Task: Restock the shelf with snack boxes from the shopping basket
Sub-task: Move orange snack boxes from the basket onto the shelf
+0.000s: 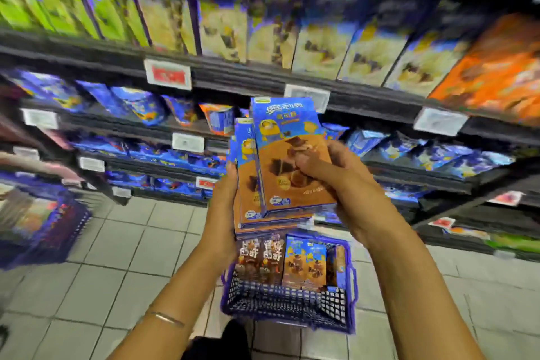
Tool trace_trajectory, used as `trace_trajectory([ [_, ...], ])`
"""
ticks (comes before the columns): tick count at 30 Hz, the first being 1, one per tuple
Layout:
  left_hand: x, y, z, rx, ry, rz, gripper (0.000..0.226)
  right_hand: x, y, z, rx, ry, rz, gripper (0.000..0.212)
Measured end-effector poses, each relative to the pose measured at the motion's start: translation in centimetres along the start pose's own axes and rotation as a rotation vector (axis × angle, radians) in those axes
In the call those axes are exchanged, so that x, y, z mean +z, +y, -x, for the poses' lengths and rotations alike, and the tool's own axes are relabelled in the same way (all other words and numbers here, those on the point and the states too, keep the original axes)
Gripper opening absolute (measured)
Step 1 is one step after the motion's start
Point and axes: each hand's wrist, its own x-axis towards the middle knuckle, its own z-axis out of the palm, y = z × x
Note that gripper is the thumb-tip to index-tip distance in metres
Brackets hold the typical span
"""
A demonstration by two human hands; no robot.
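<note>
Several snack boxes (305, 264) stand upright in the purple shopping basket (289, 305), which sits on the tiled floor (122, 257) just in front of the person. Above it, both hands carry a stack (280, 137) of blue-and-orange boxes, held upright with the printed faces toward the camera. The left hand (223, 199) grips the stack's left edge. The right hand (330, 169) holds the right side, its fingers (304, 159) curled over the face of the front box. Beyond, the shelf (251, 79) runs across in heavy blur, with tall boxes (318, 47) in a row on the upper tier and blue bags (140, 105) on the tiers below.

The step in hand looks like the carry from basket to shelf, with the basket partly emptied. The next move likely calls for finding the row that matches these boxes, though the blur hides which it is. The stack then has to be lifted to that row and the boxes slid in upright, faces out, without toppling their neighbours.
</note>
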Motion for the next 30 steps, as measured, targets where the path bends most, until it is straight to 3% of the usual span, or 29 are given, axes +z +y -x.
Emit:
trace_trajectory([
  [5,5.2,14.6,4.3,0.048,-0.072,0.042,0.056,5.4,-14.9,3.8,-0.05,-0.072,-0.013,0.053],
  [8,7.6,20.5,5.7,0.047,-0.156,0.093,0.06,7.4,-20.6,4.8,-0.131,-0.073,0.032,0.032],
  [11,9.8,24.3,6.2,0.077,-0.208,0.135,0.061,8.4,-24.7,5.5,-0.192,-0.011,0.105,0.052],
  [15,12.4,27.5,6.2,0.099,-0.231,0.127,0.065,8.5,-28.9,6.3,-0.282,-0.007,0.132,0.025],
  [20,14.5,29.6,5.6,0.051,-0.261,0.084,0.07,7.8,-33.0,7.7,-0.381,0.038,0.105,0.048],
  [25,16.3,30.8,5.0,0.044,-0.173,0.067,0.069,5.6,-38.1,7.2,-0.517,0.063,0.068,0.031],
  [30,17.4,30.6,4.3,0.03,-0.096,0.091,0.066,1.9,-44.0,4.1,-0.648,0.194,0.112,0.04],
])
